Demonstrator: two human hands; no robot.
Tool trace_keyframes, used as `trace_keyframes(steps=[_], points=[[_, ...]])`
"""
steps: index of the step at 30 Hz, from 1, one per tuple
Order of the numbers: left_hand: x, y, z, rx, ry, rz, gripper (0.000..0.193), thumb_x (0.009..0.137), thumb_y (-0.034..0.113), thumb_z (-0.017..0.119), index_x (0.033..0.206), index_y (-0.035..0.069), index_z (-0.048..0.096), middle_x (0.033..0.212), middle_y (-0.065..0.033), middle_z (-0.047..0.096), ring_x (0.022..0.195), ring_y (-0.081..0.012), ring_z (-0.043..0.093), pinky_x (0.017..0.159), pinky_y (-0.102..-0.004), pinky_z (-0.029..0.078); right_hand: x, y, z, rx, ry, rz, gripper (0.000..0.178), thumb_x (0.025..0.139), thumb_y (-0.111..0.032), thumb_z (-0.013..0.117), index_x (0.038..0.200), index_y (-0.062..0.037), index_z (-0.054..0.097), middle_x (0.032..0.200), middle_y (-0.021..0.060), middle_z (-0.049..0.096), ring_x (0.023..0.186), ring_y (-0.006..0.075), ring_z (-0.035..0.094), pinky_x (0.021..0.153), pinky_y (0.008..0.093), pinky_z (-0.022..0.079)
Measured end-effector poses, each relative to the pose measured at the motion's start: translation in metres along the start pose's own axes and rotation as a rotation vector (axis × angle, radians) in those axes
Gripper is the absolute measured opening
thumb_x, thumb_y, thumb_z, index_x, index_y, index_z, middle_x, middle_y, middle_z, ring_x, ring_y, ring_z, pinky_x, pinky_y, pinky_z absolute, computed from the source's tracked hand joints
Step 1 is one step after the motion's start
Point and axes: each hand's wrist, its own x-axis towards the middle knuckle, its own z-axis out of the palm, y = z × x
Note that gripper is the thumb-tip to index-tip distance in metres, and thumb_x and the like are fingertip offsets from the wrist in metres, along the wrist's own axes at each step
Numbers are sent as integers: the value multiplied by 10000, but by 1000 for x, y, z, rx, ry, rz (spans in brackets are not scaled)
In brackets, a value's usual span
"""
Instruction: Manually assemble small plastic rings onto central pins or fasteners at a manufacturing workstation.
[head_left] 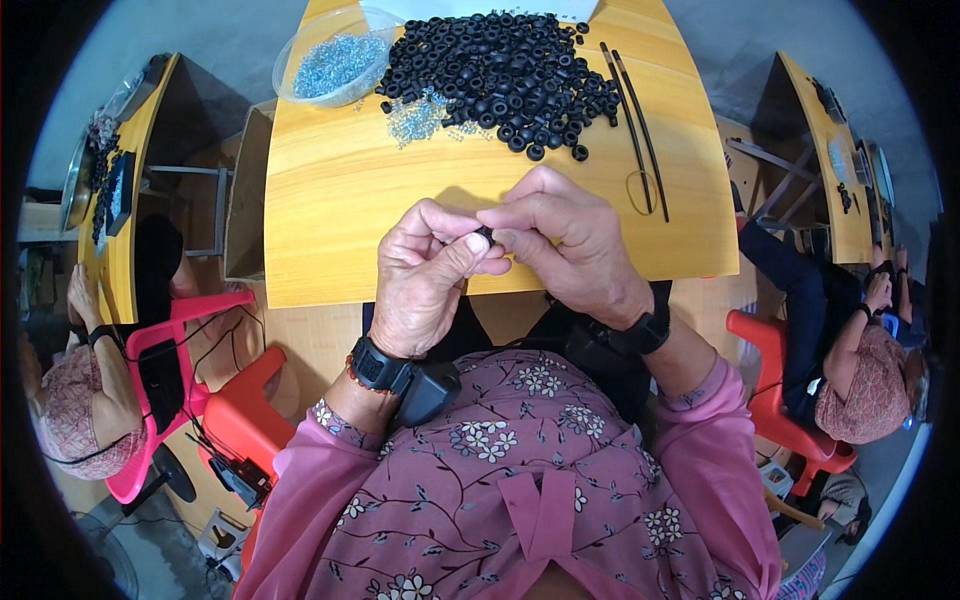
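Just over the near edge of the table, both my hands meet at a small black ring-like part. My left hand pinches it between thumb and fingers. My right hand is closed too, its thumb and fingertips pressed against the same part from the right. Whether a smaller piece is between the right fingertips cannot be seen. Beyond my hands lies a large heap of black rubber-looking parts, some with a round hole. Small clear bluish pieces are spilled at its near left side.
At the table's far left stands a clear round tub of bluish pieces. Two thin black rods and a thin loop lie on the right. Other people sit at side tables, left and right. A red stool is at my left.
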Motion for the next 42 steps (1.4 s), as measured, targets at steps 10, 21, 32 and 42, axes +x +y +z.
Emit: trace_keyframes(steps=[10, 21, 32, 42], points=[[1, -1, 4, 42, 47, -6, 85, 926, -6, 591, 982, 38, 545, 914, -93, 661, 762, -170, 693, 672, -294, 604, -4, -1, 4, 98, 13, 66, 179, 867, 8, 646, 1024, -49, 709, 820, 60, 555, 710, 174, 598, 620, 280, 495], [2, -1, 9, -101, 48, 16, 209, 875, -85, 524, 1022, 63, 511, 904, -72, 619, 694, -114, 610, 580, -246, 531, -8, -6, 12, -23, 34, 44, 301, 846, 34, 676, 1134, -54, 698, 915, 59, 575, 799, 148, 585, 680, 247, 486], [5, -5, 4, -118, 74, 23, 226, 883, -51, 547, 1057, 89, 509, 964, -62, 637, 865, -137, 631, 714, -272, 535, -5, -13, 11, -105, -21, 49, 405, 788, -107, 752, 1163, -56, 608, 912, 101, 528, 733, 231, 590, 648, 328, 520], [5, -2, 12, -129, 190, -8, 277, 889, -106, 547, 1099, 70, 505, 995, -99, 658, 878, -147, 640, 781, -262, 533, 1, -18, 15, -520, -117, -10, 337, 798, -86, 704, 1105, -13, 586, 887, 130, 546, 715, 293, 601, 605, 376, 510]])
